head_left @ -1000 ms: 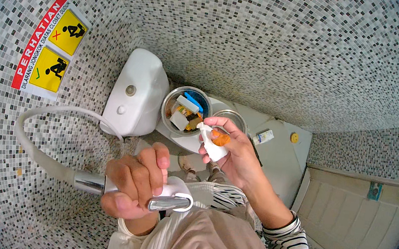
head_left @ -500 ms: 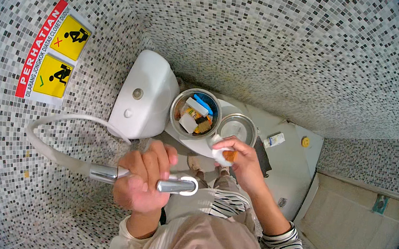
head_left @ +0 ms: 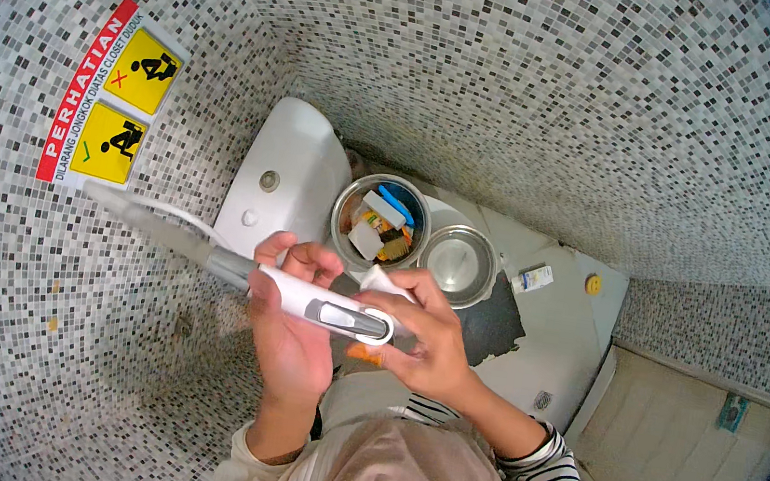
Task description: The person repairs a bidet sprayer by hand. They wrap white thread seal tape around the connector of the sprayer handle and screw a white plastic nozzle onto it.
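A white and chrome bidet sprayer [head_left: 304,298] lies across my left hand [head_left: 295,350], its body between my thumb and raised fingers. From its left end runs a pale hose [head_left: 149,224], blurred by motion. My right hand [head_left: 439,345] is closed around the sprayer's head end, a soft white piece [head_left: 387,283] pinched in its fingers. An orange part [head_left: 365,355] shows below that head; it seems to belong to the same piece, whose exact kind I cannot make out.
A white toilet tank [head_left: 287,155] stands at the left. Beside it a metal bowl [head_left: 337,234] holds sponges, a blue-handled item and small packs. A second metal bowl [head_left: 494,279] sits to its right. Farther right are a white pack [head_left: 534,279] and a yellow round item [head_left: 592,283].
My right hand has moved left and brought the white and orange piece against the sprayer's head. My left hand's grip has loosened from a fist to a palm-up hold.
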{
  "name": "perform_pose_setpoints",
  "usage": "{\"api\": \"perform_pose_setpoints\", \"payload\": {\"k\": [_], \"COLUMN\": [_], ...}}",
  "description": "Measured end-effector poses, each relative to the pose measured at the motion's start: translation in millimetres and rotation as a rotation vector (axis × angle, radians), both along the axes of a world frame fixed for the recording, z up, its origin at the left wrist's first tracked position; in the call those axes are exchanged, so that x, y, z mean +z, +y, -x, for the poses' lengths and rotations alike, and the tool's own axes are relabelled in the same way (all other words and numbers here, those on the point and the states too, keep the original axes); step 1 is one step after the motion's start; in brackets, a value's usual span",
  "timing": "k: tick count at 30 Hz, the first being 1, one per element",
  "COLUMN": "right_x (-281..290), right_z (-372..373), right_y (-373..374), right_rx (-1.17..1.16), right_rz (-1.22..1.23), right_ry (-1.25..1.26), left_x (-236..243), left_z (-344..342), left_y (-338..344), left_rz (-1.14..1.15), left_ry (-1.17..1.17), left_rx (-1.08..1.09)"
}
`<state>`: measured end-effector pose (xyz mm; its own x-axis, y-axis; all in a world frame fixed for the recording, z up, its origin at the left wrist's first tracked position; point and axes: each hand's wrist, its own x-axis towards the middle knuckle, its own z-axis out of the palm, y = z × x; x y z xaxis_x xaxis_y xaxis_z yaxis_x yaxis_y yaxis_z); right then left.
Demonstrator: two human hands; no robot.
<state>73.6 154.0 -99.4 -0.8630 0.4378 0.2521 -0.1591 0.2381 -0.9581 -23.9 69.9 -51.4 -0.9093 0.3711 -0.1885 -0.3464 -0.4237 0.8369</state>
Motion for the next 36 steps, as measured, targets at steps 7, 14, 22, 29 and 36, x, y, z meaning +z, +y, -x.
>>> {"api": "perform_pose_setpoints", "payload": {"k": [7, 14, 22, 29, 36], "right_x": [-8, -18, -26, -18, -9], "right_z": [8, 16, 19, 21, 16], "right_y": [-8, -21, -24, -27, -24], "right_rx": [-0.269, -0.349, -0.301, -0.077, 0.058], "right_rz": [-0.568, -0.758, -0.758, -0.551, -0.332], "right_ry": [0.078, 0.189, 0.193, 0.091, -0.011], "left_x": [0, 1, 8, 0, -8], "left_z": [-31, -32, -25, -9, -5], "left_y": [-24, -35, -53, -70, -76], "left_rz": [-0.025, -0.048, -0.120, -0.037, 0.045], "left_ry": [-0.066, -0.192, -0.371, -0.289, -0.201], "left_rx": [-0.165, -0.167, -0.304, -0.433, -0.449]}}
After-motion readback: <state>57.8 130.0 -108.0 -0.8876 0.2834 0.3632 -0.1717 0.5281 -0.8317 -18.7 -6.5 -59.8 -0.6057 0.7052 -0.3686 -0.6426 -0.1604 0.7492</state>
